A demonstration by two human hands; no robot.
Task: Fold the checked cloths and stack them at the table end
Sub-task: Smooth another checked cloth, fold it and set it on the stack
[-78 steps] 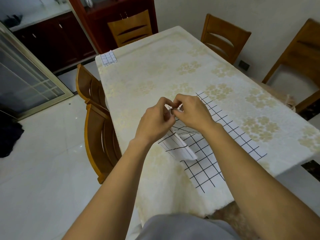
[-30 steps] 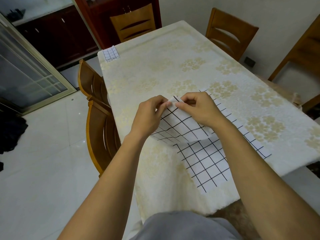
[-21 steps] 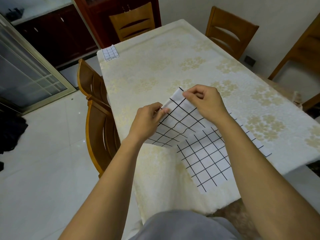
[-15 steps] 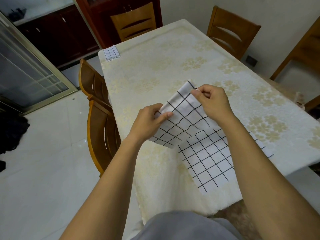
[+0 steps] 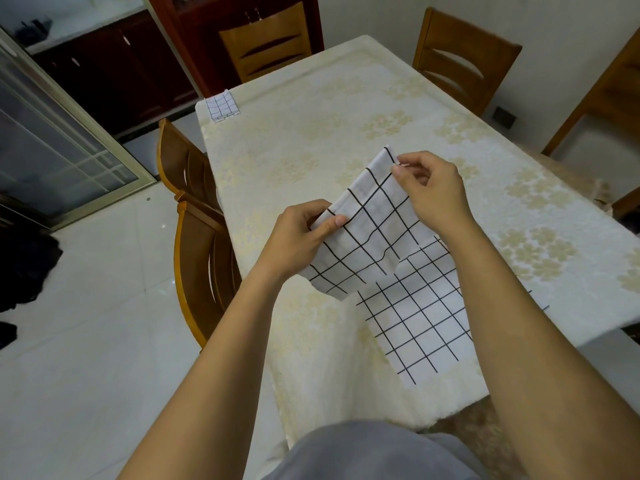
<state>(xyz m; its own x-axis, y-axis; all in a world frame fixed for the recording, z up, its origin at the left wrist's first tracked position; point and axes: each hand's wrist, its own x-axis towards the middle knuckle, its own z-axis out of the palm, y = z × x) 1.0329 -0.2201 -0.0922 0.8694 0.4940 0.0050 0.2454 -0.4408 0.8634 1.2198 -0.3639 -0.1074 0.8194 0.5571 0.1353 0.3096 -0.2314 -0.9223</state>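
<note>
Folding step in hand, judging from the lifted edge. On the left, a wooden chair (image 5: pixel 197 244) is tucked against the long edge of the table (image 5: pixel 311 140). A folded cloth (image 5: pixel 221 107) sits at the far left corner of the table, well apart from both hands, and that looks like the stack spot.

The left hand (image 5: pixel 301 233) pinches the checked cloth (image 5: pixel 374 233) at its near-left edge, thumb on top and fingers under. The raised part of the cloth hangs off the table between the two hands, a bit slack, with one wavy crease through the middle. The lower part lies flat at the near table end and partly drapes over the edge. Can't tell whether the raised and flat parts are one cloth or two. The right hand (image 5: pixel 433 192) pinches the far corner of the raised edge, thumb and forefinger closed on it.

To do it well, my read:
- Spread the two pinches to take out the slack.
- Carry the raised edge across to meet the opposite edge, using the check lines as a guide.
- Lay it down before releasing.
- Press the crease, then fold again to match the size of the one at the corner.

Risk: the draped part may slide off the table if tugged.
</note>
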